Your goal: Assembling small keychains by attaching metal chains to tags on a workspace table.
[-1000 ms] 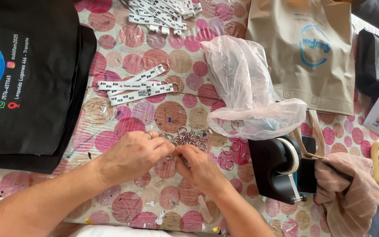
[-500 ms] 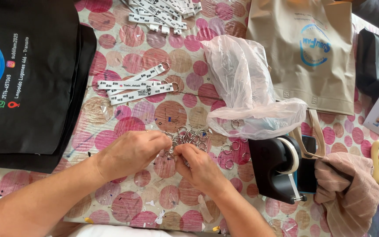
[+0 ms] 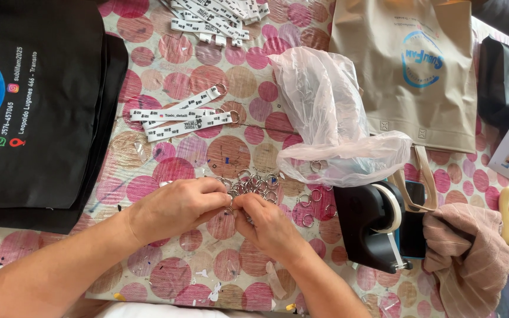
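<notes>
A stack of black tote bags (image 3: 36, 106) fills the upper left of the frame, with white printed straps (image 3: 184, 121) to its right. At lower centre, the left hand (image 3: 175, 206) and right hand (image 3: 269, 224) meet, fingertips pinched together on one ring at the near edge of the pile of metal key rings (image 3: 257, 184). Further right sit a clear plastic bag (image 3: 331, 112) and a black tape dispenser (image 3: 369, 227).

A single head-worn camera looks steeply down on a polka-dot tablecloth (image 3: 231, 150) from close above, the person's forearms entering from the bottom edge and meeting near the middle of the frame. The view faces away from the body — far table edge at the top, lap at the bottom. It takes in a black bag (image 3: 30, 106) at left and a tan bag (image 3: 413, 70) at upper right.
</notes>
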